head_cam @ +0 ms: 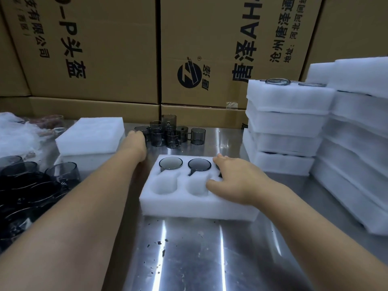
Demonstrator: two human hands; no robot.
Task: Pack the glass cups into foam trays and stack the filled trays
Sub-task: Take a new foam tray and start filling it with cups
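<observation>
- The steel table [189, 259] shows small dark specks in front of the person.
- At the near left edge, a heap of dark glass cups [31, 181] lies crowded together.
- The foam tray [178, 204] lies flat in the middle of the table, its long axis running left to right, with two rows of pockets.
- The two near pockets [163, 185] in view hold nothing.
- The right grip [237, 181] lies palm down on the tray's right end, fingers spread and released, covering the far right pocket.
- In the far row, the left cup [170, 163] and middle cup [199, 164] sit upright, mouths up, handles pointing toward the person.
- The left grip [137, 141] reaches past the tray to the loose cups [168, 133]; its fingers are hidden, so I cannot tell whether it grasps one.
- A blank foam block [92, 135] lies at the far left.
- At the right, a stack of filled trays [287, 127] stands beside a taller stack [357, 143].
- Printed cardboard boxes [94, 49] form the back wall.
</observation>
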